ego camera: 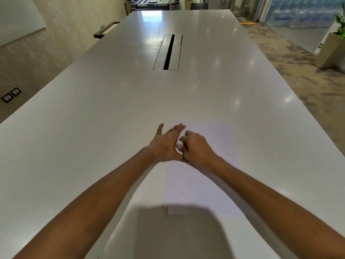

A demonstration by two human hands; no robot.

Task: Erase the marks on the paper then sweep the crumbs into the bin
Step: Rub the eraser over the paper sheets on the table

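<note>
A white sheet of paper (203,184) lies on the long white table (93,146) in front of me. My left hand (166,144) presses flat on the paper's upper left part, fingers straight and spread. My right hand (196,148) is curled round a small white eraser (180,145), which touches the paper right beside my left thumb. A few tiny dark crumbs (181,193) dot the lower part of the sheet. No bin is in view.
A metal cable hatch (168,52) with a dark slot is set into the middle of the table. A planter box (330,53) stands on the carpet at the right. A wall and a dark shelf (106,29) run along the left.
</note>
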